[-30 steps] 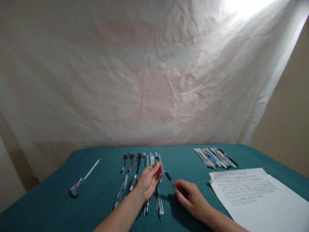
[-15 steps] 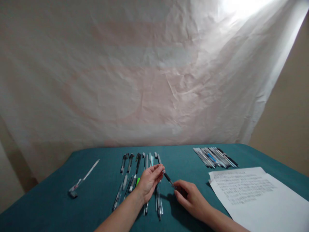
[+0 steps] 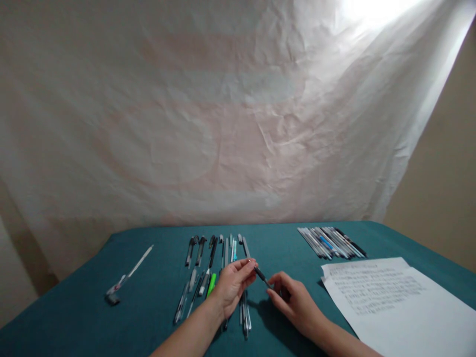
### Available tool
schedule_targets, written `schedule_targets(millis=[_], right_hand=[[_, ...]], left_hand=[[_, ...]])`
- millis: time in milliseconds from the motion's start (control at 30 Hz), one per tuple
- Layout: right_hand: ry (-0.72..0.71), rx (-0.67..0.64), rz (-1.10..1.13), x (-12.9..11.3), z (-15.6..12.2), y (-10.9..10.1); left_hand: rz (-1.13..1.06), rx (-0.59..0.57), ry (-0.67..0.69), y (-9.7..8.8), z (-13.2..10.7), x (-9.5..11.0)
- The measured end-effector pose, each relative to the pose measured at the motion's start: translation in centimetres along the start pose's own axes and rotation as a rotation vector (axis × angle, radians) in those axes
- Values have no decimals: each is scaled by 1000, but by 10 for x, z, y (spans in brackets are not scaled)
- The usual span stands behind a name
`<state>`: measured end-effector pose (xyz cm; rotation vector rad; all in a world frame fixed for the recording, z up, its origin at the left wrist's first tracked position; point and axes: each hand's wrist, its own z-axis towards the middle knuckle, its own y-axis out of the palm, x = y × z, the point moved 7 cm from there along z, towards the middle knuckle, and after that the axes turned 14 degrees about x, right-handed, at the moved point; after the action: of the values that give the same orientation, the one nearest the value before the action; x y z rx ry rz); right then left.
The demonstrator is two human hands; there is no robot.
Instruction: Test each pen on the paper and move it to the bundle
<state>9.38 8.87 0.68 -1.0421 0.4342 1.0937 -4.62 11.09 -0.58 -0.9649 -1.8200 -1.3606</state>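
Observation:
A pen [image 3: 262, 275] with a dark grip slants between my hands above the table. My left hand [image 3: 234, 286] pinches its upper end between thumb and fingers. The thumb and forefinger of my right hand [image 3: 295, 300] close around its lower end, and the other fingers are curled. Below and behind my left hand lie several pens [image 3: 245, 315], partly covered by the hand and forearm. A bright green pen or marker [image 3: 211, 284] rests just left of my left hand.
Dark-capped pens [image 3: 201, 250] stand in a row beyond my left hand. A bundle of pens or refills [image 3: 330, 243] lies at the back right. Handwritten paper sheets [image 3: 401, 302] cover the right side. A white stick-like refill [image 3: 140, 260] and small clear-and-dark pieces [image 3: 112, 297] lie left.
Both hands have shifted slightly, my left hand a little right and down with the pen. More of the green marker now shows.

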Motion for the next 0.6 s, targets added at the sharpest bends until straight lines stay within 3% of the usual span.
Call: schedule_targets(millis=[300, 467, 600], right_hand=[[-48, 23, -25, -7, 1, -9], [51, -10, 121, -2, 2, -4], [74, 42, 171, 2, 2, -4]], left_hand=[[-4, -30, 39, 5, -5, 4], [60, 21, 93, 3, -3, 9], [79, 37, 107, 3, -4, 11]])
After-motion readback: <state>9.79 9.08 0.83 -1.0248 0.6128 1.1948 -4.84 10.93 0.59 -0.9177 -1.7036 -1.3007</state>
